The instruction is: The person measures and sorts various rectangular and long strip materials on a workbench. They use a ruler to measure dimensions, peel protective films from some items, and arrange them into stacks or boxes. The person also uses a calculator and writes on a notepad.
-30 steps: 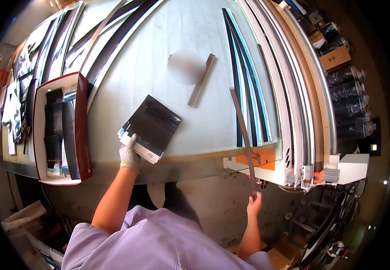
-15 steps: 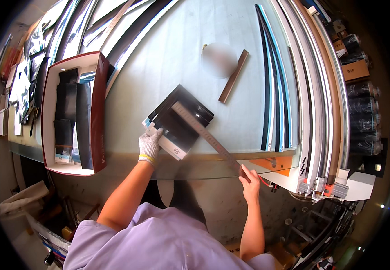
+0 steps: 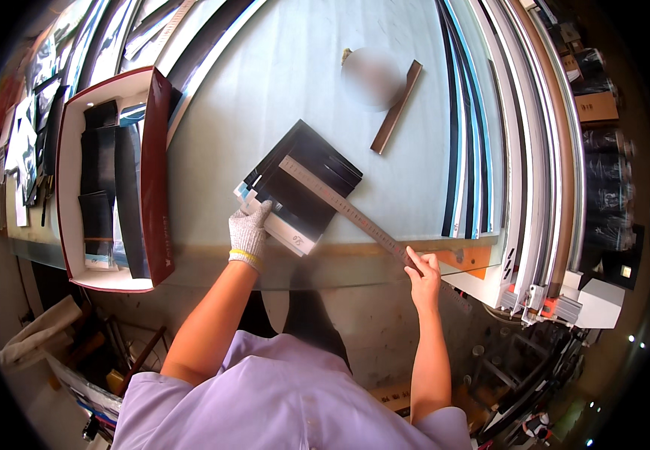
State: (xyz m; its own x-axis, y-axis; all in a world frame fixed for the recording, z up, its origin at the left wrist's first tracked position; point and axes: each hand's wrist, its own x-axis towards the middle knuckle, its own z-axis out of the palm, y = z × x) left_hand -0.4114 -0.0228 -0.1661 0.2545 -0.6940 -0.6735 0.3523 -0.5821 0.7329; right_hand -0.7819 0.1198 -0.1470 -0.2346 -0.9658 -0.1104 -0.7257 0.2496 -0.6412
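Note:
A stack of glossy black sheets with a white strip along its near edge lies at a slant on the glass table. My left hand, in a pale knitted glove with a yellow cuff band, grips the stack's near-left edge, thumb on top; its other fingers are partly hidden. Across the black sheets runs a long metal ruler, reaching over the table's front edge. My bare right hand pinches the ruler towards its near-right end.
A dark red box holding black pieces stands on the left. Beyond the stack lies a narrow brown bar beside a blurred round patch. Long black, white and blue strips lie at the right, next to metal rails. More strips fill the far left.
The ruler, blurred before, is now sharp and lies farther over the black sheets' left part. More of it shows beyond my right hand. My left hand keeps its hold; the whole view has shifted slightly.

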